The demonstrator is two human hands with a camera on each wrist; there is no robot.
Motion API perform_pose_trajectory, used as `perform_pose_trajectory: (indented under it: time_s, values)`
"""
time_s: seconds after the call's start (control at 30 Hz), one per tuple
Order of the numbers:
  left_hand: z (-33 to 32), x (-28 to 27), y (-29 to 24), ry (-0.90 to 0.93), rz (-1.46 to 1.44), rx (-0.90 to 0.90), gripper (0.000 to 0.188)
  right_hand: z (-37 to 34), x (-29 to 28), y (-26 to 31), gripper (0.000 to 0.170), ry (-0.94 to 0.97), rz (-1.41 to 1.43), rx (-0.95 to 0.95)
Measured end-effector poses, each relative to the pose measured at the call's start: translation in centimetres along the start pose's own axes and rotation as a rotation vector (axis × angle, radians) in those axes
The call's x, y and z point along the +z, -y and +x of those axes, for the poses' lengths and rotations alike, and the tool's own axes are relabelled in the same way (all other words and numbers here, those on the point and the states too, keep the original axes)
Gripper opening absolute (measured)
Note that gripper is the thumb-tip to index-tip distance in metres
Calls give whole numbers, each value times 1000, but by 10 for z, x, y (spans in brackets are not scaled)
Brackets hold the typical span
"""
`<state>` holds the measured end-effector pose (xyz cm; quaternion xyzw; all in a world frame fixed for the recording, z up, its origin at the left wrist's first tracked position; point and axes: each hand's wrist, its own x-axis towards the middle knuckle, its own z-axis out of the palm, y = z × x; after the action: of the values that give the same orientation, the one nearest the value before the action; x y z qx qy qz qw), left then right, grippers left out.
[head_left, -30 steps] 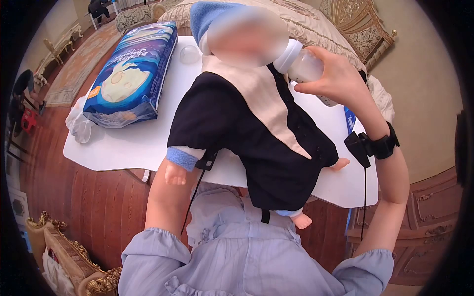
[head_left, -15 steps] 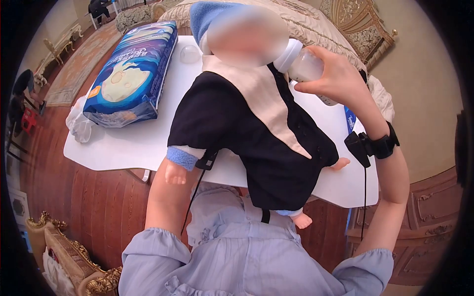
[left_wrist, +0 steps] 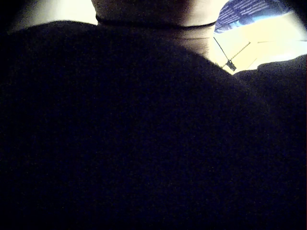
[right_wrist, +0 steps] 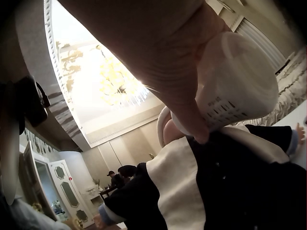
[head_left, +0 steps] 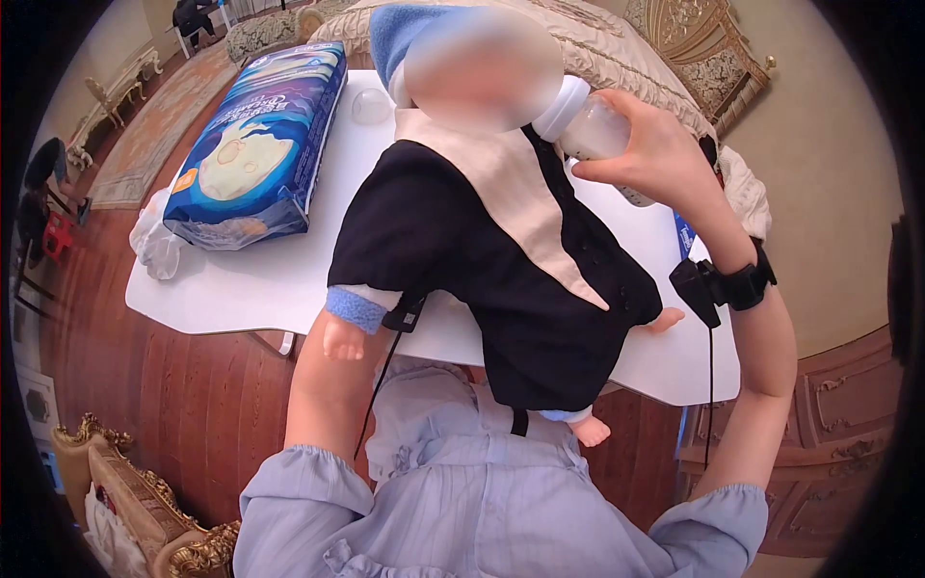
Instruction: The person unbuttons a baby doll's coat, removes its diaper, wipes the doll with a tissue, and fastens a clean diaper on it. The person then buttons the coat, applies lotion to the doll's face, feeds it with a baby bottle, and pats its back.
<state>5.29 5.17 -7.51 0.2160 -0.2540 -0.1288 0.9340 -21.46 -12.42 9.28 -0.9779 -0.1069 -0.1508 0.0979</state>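
Observation:
A baby doll [head_left: 434, 222] in a black outfit with a cream collar and a blue cap lies slantwise over the table edge and the person's lap. The right hand [head_left: 665, 154] grips a baby bottle [head_left: 599, 131] of whitish liquid, tilted with its white collar at the doll's face. Printed measuring marks show on the bottle [right_wrist: 240, 91] in the right wrist view, where the thumb [right_wrist: 192, 120] lies along its side. The left forearm passes under the doll's arm, and the left hand is hidden behind the doll's body. Dark cloth [left_wrist: 144, 124] fills most of the left wrist view.
On the white table [head_left: 231, 299], a blue diaper pack [head_left: 255, 154] stands left of the doll, near a clear dome cap [head_left: 371, 107]. Crumpled white plastic [head_left: 157, 241] hangs at the left edge. A blue packet [head_left: 684, 231] lies at the right. Cables hang from both wrist cameras.

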Motion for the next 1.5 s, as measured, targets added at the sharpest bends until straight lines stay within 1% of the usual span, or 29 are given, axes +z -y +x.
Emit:
perform_pose_trajectory:
  time_s: [0.03, 0.07, 0.13, 0.17, 0.2, 0.27, 0.3, 0.33, 0.37, 0.43, 0.47, 0.5, 0.53, 0.57, 0.63, 0.7, 0.77, 0.87, 0.93, 0.97, 1.07, 1.1, 1.13, 1.2, 1.23, 1.27, 1.33, 1.4, 1.5]
  values:
    - [13, -15, -1, -177, -87, -187, 30, 0, 4, -3, 75, -18, 41, -14]
    - [17, -13, -4, -173, -81, -185, 30, 1, 11, -8, 75, -25, 43, -16]
    - [23, -8, -13, -151, -15, -197, 30, 4, 22, -9, 75, -24, 219, -26]
    - [27, -5, -18, -139, 21, -204, 30, 2, 22, -10, 78, 56, 329, 9]
    - [31, -1, -23, -127, 57, -212, 29, 2, 31, -14, 78, 45, 336, 5]
    - [41, 7, -30, -100, 131, -231, 29, 3, 54, -27, 81, -14, 652, -29]
    - [44, 16, -32, -86, 169, -242, 29, 1, 54, -25, 81, 45, 828, 1]
    - [46, 26, -34, -71, 206, -254, 28, -1, 55, -26, 81, 31, 836, -1]
    - [49, 35, -35, -57, 244, -268, 28, -4, 58, -29, 78, -11, 941, 4]
    - [22, 34, -31, -27, 318, -303, 28, -14, 61, -35, 72, -95, 1118, 23]
    - [5, 32, -26, -11, 353, -320, 27, -17, 61, -40, 72, -111, 1125, 25]
    - [-25, 41, -22, 3, 386, -338, 27, -21, 62, -48, 71, -143, 1206, 37]
    - [-80, 35, -17, 14, 417, -357, 27, -25, 62, -54, 69, -172, 1287, 52]
    - [-120, 40, -13, 24, 446, -376, 27, -30, 60, -59, 66, -234, 1285, 16]
    - [45, 62, 13, 40, 502, -412, 26, -38, 56, -72, 66, -308, 1231, -12]
    - [53, 61, 19, 59, 558, -442, 26, -44, 52, -83, 66, -419, 1149, -67]
    - [62, 60, 23, 80, 613, -468, 25, -50, 53, -86, 67, -469, 1165, -66]
    - [54, 59, 35, 115, 696, -513, 24, -56, 58, -98, 73, -535, 1174, -48]
    - [46, 54, 47, 136, 746, -547, 24, -60, 59, -101, 76, -573, 1044, -88]
    - [47, 52, 46, 145, 771, -562, 24, -62, 61, -106, 83, -500, 1066, -54]
    - [57, 44, 54, 148, 846, -592, 23, -61, 72, -109, 86, -507, 1112, -63]
    - [44, 34, 48, 140, 873, -597, 23, -58, 72, -105, 84, -569, 1062, -60]
    - [21, 27, 39, 127, 900, -602, 23, -57, 74, -108, 84, -553, 1076, -67]
    - [2, 21, 27, 90, 958, -605, 22, -53, 79, -115, 85, -508, 892, -83]
    - [-7, 17, 17, 65, 988, -602, 22, -51, 82, -110, 84, -524, 960, -44]
    - [-10, 16, 13, 30, 1026, -591, 22, -49, 82, -108, 84, -499, 987, -76]
    - [-14, 14, 3, -72, 1109, -563, 21, -42, 83, -109, 84, -429, 913, -20]
    - [-20, 10, -11, -160, 1188, -543, 21, -37, 88, -108, 84, -422, 930, -28]
    - [-40, 2, -43, -211, 1266, -560, 20, -34, 95, -108, 89, -419, 946, -64]
